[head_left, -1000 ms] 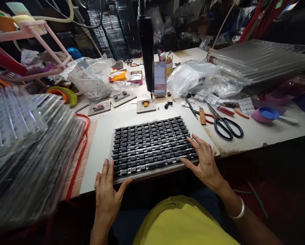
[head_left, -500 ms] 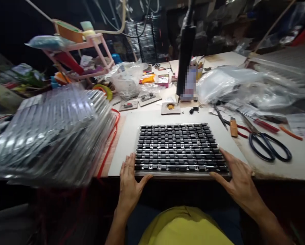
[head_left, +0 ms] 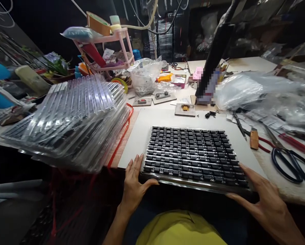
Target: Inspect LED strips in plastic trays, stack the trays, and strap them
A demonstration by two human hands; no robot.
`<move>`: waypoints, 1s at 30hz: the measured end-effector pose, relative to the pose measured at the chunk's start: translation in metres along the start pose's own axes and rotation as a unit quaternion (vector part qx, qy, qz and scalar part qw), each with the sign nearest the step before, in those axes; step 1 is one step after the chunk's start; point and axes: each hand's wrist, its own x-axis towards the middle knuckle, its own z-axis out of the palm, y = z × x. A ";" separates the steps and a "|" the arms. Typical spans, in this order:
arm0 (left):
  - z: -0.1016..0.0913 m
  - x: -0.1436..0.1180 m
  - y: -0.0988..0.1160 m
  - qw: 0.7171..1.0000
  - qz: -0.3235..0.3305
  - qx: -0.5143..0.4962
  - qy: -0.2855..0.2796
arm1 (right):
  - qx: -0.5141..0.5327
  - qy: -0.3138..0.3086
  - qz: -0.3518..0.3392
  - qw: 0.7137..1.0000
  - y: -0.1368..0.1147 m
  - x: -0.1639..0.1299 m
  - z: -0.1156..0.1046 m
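A clear plastic tray (head_left: 190, 183) filled with rows of small black electronic parts (head_left: 190, 156) lies on a white board (head_left: 142, 126) at the table's front edge. My left hand (head_left: 134, 185) holds its left front corner, fingers along the side and thumb at the front edge. At the right front corner, my right hand (head_left: 263, 194) grips the tray the same way, with its fingertips partly hidden. The tray's front edge sticks out slightly past the board.
To the left stands a skewed stack of clear trays (head_left: 73, 115) with red string (head_left: 120, 139) beside it. On the right lie scissors (head_left: 286, 163), pliers (head_left: 264, 144) and plastic bags (head_left: 259, 88). Behind the board are a small fixture (head_left: 185, 109) and a dark hanging tool (head_left: 215, 58).
The view has turned left, so things appear farther right. The tray has come slightly toward me over the board, with both hands still at its front corners.
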 end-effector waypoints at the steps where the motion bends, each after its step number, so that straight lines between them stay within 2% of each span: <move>1: 0.000 0.001 0.000 1.000 0.003 -0.004 0.002 | 0.004 0.004 0.000 1.000 0.000 0.000 0.000; 7: -0.002 0.015 0.000 1.000 0.017 -0.003 0.006 | 0.009 0.022 -0.006 1.000 0.004 0.009 0.004; 13: -0.003 0.029 -0.003 0.999 0.021 -0.009 -0.030 | 0.000 0.012 0.006 1.000 0.006 0.015 0.008; 19: -0.003 0.031 -0.006 0.997 0.002 -0.021 -0.077 | -0.008 -0.004 0.012 1.000 0.005 0.016 0.008; 26: -0.007 0.036 -0.005 0.994 0.020 -0.034 -0.104 | -0.028 -0.032 -0.001 0.999 0.008 0.015 0.005; 30: -0.011 0.039 -0.004 0.988 0.012 -0.039 -0.148 | -0.001 -0.041 0.029 0.999 0.012 0.018 0.000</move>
